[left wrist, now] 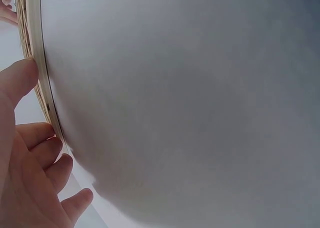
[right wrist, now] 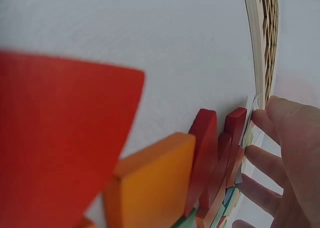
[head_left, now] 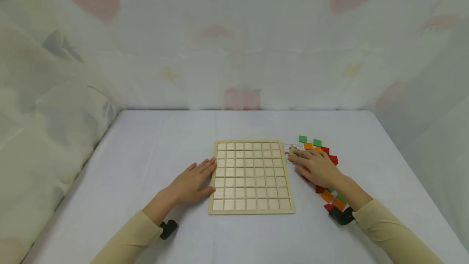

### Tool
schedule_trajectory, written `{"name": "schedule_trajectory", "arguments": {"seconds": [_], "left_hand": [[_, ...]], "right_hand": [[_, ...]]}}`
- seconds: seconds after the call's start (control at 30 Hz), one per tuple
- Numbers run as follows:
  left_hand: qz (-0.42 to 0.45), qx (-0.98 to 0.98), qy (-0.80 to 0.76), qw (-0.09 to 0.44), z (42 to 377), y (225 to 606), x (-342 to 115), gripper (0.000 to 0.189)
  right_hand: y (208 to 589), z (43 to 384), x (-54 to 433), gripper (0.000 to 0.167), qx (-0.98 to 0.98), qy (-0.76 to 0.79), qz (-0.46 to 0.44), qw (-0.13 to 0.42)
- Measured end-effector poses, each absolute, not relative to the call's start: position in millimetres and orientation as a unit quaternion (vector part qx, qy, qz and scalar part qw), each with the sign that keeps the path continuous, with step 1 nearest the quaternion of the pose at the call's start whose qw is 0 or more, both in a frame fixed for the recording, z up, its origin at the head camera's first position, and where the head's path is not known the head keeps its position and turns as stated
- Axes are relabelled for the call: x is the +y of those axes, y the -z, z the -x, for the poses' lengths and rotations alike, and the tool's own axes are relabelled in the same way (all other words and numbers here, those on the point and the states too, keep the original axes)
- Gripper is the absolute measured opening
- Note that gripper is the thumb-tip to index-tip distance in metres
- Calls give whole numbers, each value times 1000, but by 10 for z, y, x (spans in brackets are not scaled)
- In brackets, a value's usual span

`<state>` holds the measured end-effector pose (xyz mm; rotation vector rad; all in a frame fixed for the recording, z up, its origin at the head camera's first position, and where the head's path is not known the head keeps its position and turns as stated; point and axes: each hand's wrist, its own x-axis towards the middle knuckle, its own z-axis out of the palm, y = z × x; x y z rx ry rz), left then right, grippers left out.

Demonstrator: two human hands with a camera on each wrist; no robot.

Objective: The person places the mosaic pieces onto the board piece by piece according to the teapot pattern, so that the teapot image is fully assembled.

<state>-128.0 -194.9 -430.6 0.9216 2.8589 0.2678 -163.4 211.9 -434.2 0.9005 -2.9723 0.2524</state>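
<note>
A square wooden grid board [head_left: 250,211] lies flat on the white table, its cells bare. My left hand [head_left: 194,180] touches the board's left edge with fingers and thumb extended; the left wrist view shows the fingertips against the side of the wooden frame [left wrist: 46,90]. On the other side, my right hand [head_left: 318,167] reaches over a small printed pattern card [head_left: 287,147], fingertips on it and fingers fairly straight. The card shows a grid with red and green shapes and sits by the board's upper right edge. In the right wrist view, the right hand [right wrist: 287,158] has its fingertips at the card.
Thin coloured tiles lie scattered under and around the right hand: green tiles [head_left: 317,142], orange tiles [head_left: 327,196] and red tiles [head_left: 333,159]. Close to the right wrist camera [head_left: 341,216] is another red piece [head_left: 328,207]. A patterned cloth [head_left: 293,52] hangs behind the table.
</note>
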Motion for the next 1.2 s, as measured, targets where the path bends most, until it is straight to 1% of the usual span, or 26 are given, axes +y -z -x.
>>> {"name": "schedule_trajectory", "arguments": {"seconds": [0.17,0.47,0.73,0.8,0.97,1.03,1.2], "left_hand": [[-305,946,-91,59,1292,4331,-1913,73],[-301,947,-85,69,1310,4357,-1884,74],[-300,947,-93,67,1308,4381,-1928,77],[-304,945,-100,72,1315,4378,-1936,77],[-314,937,-117,98,1340,4344,-1943,81],[-315,936,-118,103,1353,4334,-1945,83],[-320,934,-122,102,1396,4331,-1945,89]], "right_hand": [[4351,1660,2146,41,-954,-87,-287,14],[4386,1659,2152,41,-956,-86,-280,17],[4421,1669,2159,43,-956,-106,-274,7],[4414,1668,2180,43,-955,-120,-271,11],[4389,1677,2279,42,-948,-153,-274,55],[4377,1680,2328,43,-947,-170,-265,65],[4371,1652,2439,41,-949,-224,-213,58]]}}
